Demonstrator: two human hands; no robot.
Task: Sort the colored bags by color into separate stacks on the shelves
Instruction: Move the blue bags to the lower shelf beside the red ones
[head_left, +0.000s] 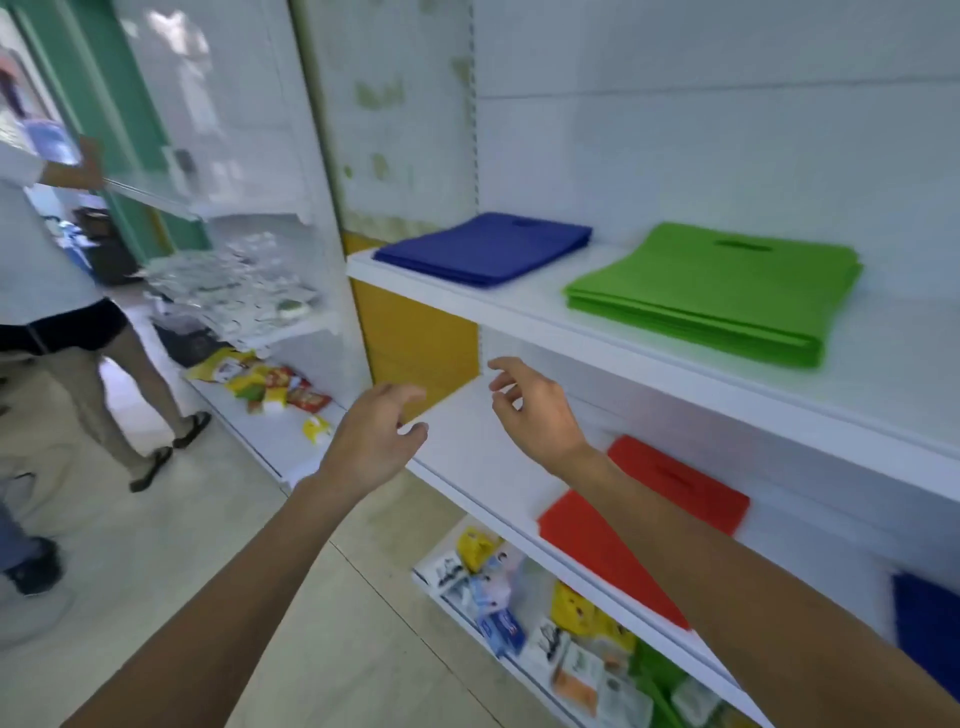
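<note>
Left hand (374, 431) and right hand (535, 410) hover empty, fingers loosely curled, over the smooth bare end of the white middle shelf (467, 441). Flat rectangular fabric bags with slot handles lie in piles: a blue stack (483, 248) and a thicker green stack (711, 291) apart on the upper shelf (519, 306), red bags (597, 545) on the middle shelf, partly behind the right forearm

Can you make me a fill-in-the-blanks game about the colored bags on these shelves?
1. The blue stack lies to the ___ of the green stack.
2. The bags nearest the right hand are ___.
3. The left hand holds ___.
Missing words: left; red; nothing.
</note>
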